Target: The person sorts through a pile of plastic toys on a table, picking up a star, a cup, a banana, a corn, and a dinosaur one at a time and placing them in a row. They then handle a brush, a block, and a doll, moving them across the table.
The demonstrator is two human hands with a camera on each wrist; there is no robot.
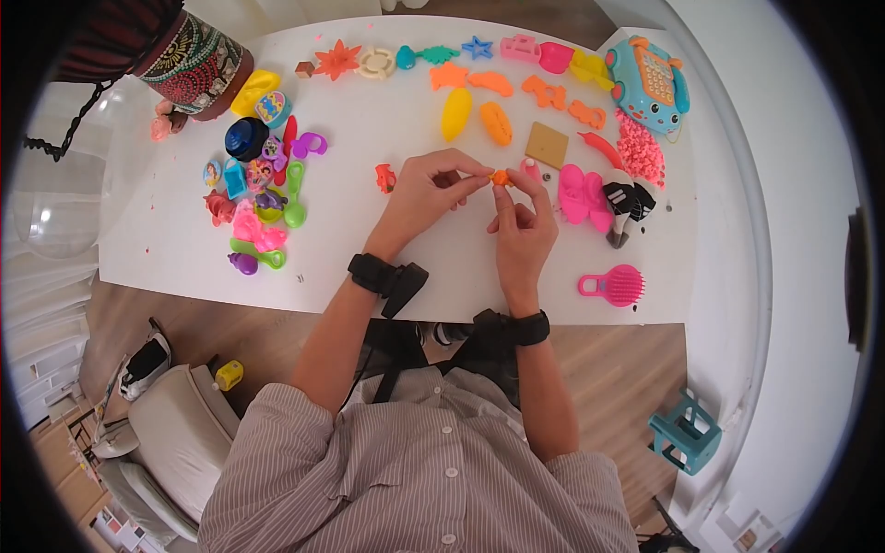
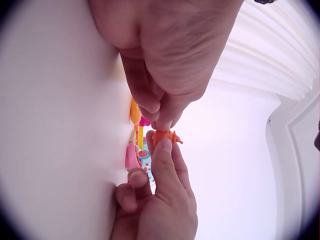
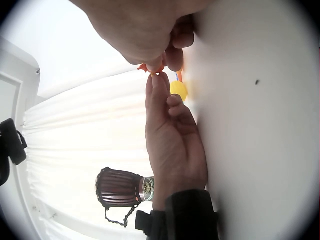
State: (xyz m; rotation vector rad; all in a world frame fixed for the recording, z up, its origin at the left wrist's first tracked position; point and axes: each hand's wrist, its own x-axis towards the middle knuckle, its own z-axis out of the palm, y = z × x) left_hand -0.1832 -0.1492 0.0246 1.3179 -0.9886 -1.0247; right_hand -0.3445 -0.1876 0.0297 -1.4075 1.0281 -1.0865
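Note:
Over the middle of the white table, both hands meet at a small orange toy figure [image 1: 500, 177] with knobbly, pointed edges. The right hand [image 1: 524, 230] pinches it between thumb and forefinger, as the left wrist view also shows. From the other side, the left hand [image 1: 424, 195] pinches its edge with thumb and fingertips, its other fingers curled below. In the right wrist view the orange figure [image 3: 142, 67] is mostly behind fingers. A red-orange figure [image 1: 385, 178] lies on the table beside the left hand.
Colourful toys and a dark blue pot [image 1: 246, 139] cluster at the left near a drum [image 1: 194, 69]. Moulds line the back. A tan square [image 1: 547, 145], pink moulds [image 1: 584, 197], a doll [image 1: 629, 207], a pink hairbrush [image 1: 613, 286] and a toy telephone [image 1: 650, 83] lie rightward.

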